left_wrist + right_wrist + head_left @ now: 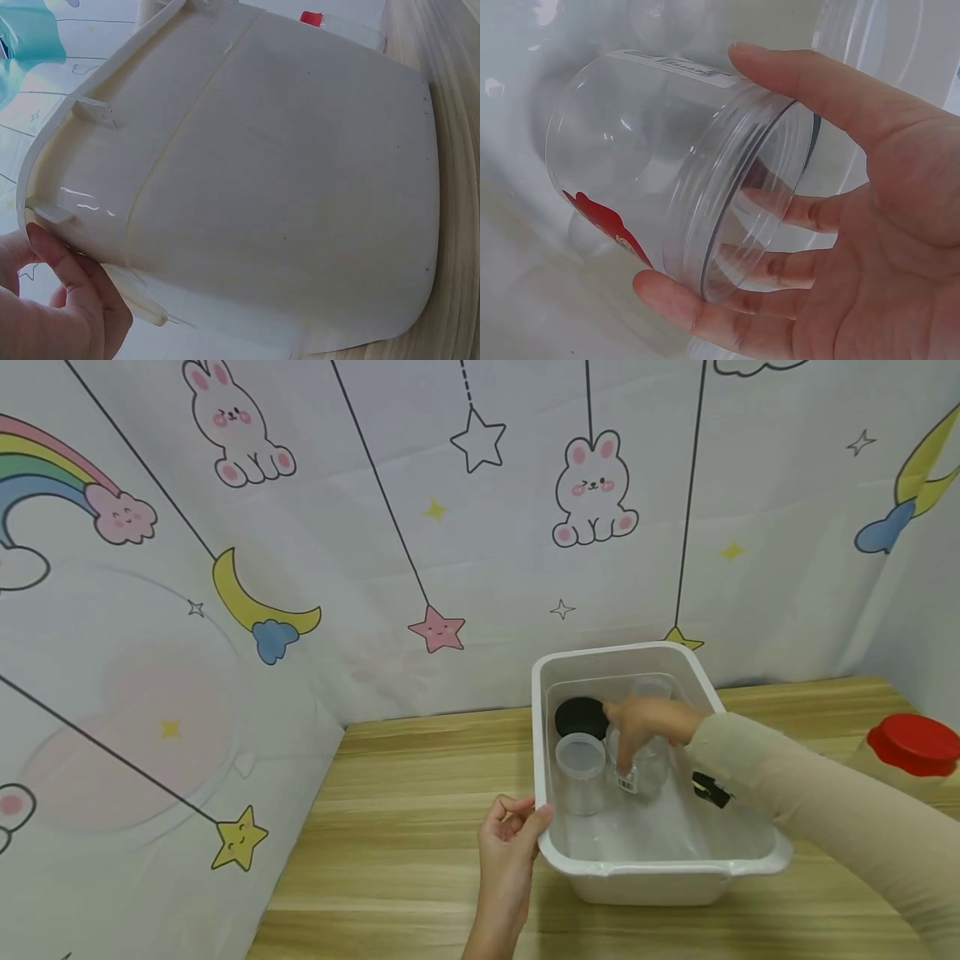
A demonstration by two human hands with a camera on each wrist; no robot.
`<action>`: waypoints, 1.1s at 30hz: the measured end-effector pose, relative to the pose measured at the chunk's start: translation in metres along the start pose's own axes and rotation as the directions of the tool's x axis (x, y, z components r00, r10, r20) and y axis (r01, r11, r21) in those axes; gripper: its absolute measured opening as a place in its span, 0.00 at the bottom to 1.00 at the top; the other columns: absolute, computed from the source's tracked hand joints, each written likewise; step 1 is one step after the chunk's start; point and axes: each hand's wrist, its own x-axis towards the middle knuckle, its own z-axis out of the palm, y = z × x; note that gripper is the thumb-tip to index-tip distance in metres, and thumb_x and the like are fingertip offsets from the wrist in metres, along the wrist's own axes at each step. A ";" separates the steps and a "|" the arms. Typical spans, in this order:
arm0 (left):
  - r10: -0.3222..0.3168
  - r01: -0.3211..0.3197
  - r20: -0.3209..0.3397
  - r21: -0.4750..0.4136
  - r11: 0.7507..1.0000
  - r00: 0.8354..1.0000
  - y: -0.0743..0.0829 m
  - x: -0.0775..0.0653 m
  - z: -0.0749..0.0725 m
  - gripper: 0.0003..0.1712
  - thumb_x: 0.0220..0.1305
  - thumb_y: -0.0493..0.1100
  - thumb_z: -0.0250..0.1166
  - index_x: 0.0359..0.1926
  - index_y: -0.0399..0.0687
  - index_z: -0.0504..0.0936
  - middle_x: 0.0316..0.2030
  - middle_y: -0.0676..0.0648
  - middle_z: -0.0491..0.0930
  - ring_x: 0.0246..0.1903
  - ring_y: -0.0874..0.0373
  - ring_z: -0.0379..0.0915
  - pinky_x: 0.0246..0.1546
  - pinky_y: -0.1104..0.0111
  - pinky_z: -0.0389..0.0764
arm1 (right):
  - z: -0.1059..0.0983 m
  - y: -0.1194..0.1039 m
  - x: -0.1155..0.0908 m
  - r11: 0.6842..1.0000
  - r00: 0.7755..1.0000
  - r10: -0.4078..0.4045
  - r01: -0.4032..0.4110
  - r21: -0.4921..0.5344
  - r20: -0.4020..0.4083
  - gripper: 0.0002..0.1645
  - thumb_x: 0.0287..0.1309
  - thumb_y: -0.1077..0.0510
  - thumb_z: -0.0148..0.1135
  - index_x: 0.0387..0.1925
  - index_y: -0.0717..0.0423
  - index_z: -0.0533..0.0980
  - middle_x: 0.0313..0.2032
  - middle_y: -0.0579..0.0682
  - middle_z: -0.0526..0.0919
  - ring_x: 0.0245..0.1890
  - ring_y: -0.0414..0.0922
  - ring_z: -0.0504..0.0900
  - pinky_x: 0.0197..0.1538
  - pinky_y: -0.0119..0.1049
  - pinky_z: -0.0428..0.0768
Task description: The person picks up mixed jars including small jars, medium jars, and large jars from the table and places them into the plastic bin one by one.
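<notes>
A white plastic tub [648, 881] stands on the wooden table. At its near left corner my left hand [512, 843] grips the rim between thumb and curled fingers; the left wrist view shows the same hand [71, 296] at the edge of the outer wall. Inside the tub, my right hand [651, 727] holds a clear wide-mouthed jar [641, 142] near its open mouth. That jar bears a barcode label and a red print. Beside it are a jar with a black lid [581, 718] and a smaller clear container [581, 758] with a translucent lid.
A jar with a red lid [917, 743] stands on the table [405, 810] to the right of the tub, partly behind my right sleeve [840, 802]. Another clear container [651, 687] lies in the tub's far right corner. A printed cloth [495, 543] hangs behind the table.
</notes>
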 end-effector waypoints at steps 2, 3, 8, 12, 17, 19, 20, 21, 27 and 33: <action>0.001 -0.001 0.002 0.000 1.000 1.000 0.000 0.000 0.000 0.09 0.59 0.27 0.64 0.39 0.34 0.74 0.32 0.47 0.78 0.34 0.60 0.77 0.37 0.70 0.83 | 0.002 0.000 0.001 1.000 1.000 0.005 -0.005 0.012 0.009 0.69 0.39 0.55 0.81 0.75 0.68 0.48 0.70 0.73 0.57 0.59 0.65 0.71 0.30 0.56 0.82; 0.002 -0.002 0.003 -0.001 1.000 1.000 0.000 0.000 0.000 0.09 0.59 0.27 0.64 0.39 0.34 0.74 0.32 0.47 0.78 0.34 0.60 0.77 0.37 0.70 0.83 | 0.003 0.000 0.001 1.000 1.000 0.008 -0.009 0.016 0.011 0.69 0.39 0.55 0.81 0.75 0.68 0.48 0.70 0.72 0.57 0.60 0.65 0.71 0.31 0.57 0.82; 0.005 -0.005 0.003 -0.003 1.000 1.000 -0.001 -0.001 -0.001 0.09 0.58 0.28 0.66 0.39 0.34 0.74 0.32 0.46 0.78 0.34 0.60 0.76 0.36 0.70 0.82 | 0.007 0.001 0.004 0.999 1.000 0.027 -0.027 0.018 0.006 0.69 0.38 0.56 0.81 0.74 0.69 0.49 0.69 0.72 0.60 0.59 0.66 0.72 0.32 0.59 0.82; 0.004 -0.004 -0.002 0.003 1.000 1.000 -0.001 -0.001 -0.001 0.09 0.58 0.28 0.66 0.39 0.34 0.74 0.32 0.46 0.78 0.34 0.60 0.76 0.35 0.71 0.82 | 0.009 0.002 0.005 0.999 0.999 0.038 -0.038 0.027 0.008 0.69 0.38 0.55 0.81 0.74 0.69 0.49 0.69 0.72 0.60 0.59 0.67 0.71 0.34 0.61 0.82; 0.006 -0.006 -0.003 0.000 1.000 1.000 -0.001 -0.001 0.000 0.09 0.58 0.28 0.66 0.39 0.34 0.74 0.32 0.47 0.78 0.34 0.60 0.75 0.34 0.71 0.82 | 0.011 0.004 0.007 0.999 1.000 0.030 -0.030 0.026 0.002 0.68 0.38 0.55 0.81 0.74 0.71 0.49 0.69 0.72 0.60 0.59 0.66 0.71 0.34 0.60 0.82; 0.005 -0.005 -0.003 -0.004 1.000 1.000 -0.001 0.000 0.000 0.09 0.58 0.28 0.66 0.39 0.34 0.75 0.32 0.47 0.78 0.34 0.61 0.75 0.34 0.71 0.82 | 0.011 0.005 0.007 0.999 1.000 0.022 -0.022 0.028 -0.003 0.68 0.38 0.56 0.81 0.73 0.71 0.49 0.69 0.72 0.60 0.59 0.66 0.71 0.34 0.60 0.82; 0.004 -0.004 -0.003 -0.005 1.000 1.000 -0.001 0.000 0.000 0.09 0.58 0.28 0.66 0.39 0.34 0.75 0.32 0.47 0.78 0.34 0.61 0.75 0.35 0.71 0.82 | 0.011 0.005 0.007 0.999 1.000 0.021 -0.021 0.030 -0.004 0.68 0.38 0.56 0.81 0.74 0.71 0.49 0.69 0.72 0.60 0.60 0.66 0.71 0.34 0.60 0.82; 0.003 -0.003 -0.003 -0.006 1.000 1.000 -0.001 0.000 0.000 0.09 0.58 0.28 0.66 0.38 0.34 0.75 0.32 0.46 0.78 0.34 0.61 0.76 0.35 0.71 0.82 | 0.011 0.005 0.006 0.999 1.000 0.021 -0.020 0.036 -0.005 0.68 0.38 0.56 0.81 0.73 0.71 0.49 0.69 0.72 0.60 0.60 0.66 0.71 0.35 0.60 0.82; 0.007 -0.007 0.003 -0.006 1.000 1.000 -0.001 0.000 0.001 0.09 0.58 0.27 0.65 0.38 0.34 0.74 0.32 0.47 0.78 0.34 0.60 0.76 0.35 0.71 0.82 | 0.012 0.006 0.005 1.000 1.000 -0.003 0.003 0.021 -0.026 0.68 0.35 0.56 0.82 0.72 0.74 0.52 0.67 0.74 0.63 0.62 0.66 0.69 0.45 0.61 0.81; 0.005 -0.005 0.006 0.004 1.000 1.000 0.000 0.000 0.000 0.09 0.58 0.28 0.66 0.38 0.36 0.74 0.33 0.47 0.78 0.35 0.60 0.76 0.36 0.70 0.82 | 0.014 0.009 0.009 0.996 0.997 -0.062 0.059 -0.065 -0.054 0.64 0.33 0.54 0.82 0.67 0.77 0.58 0.61 0.75 0.70 0.60 0.64 0.72 0.61 0.55 0.73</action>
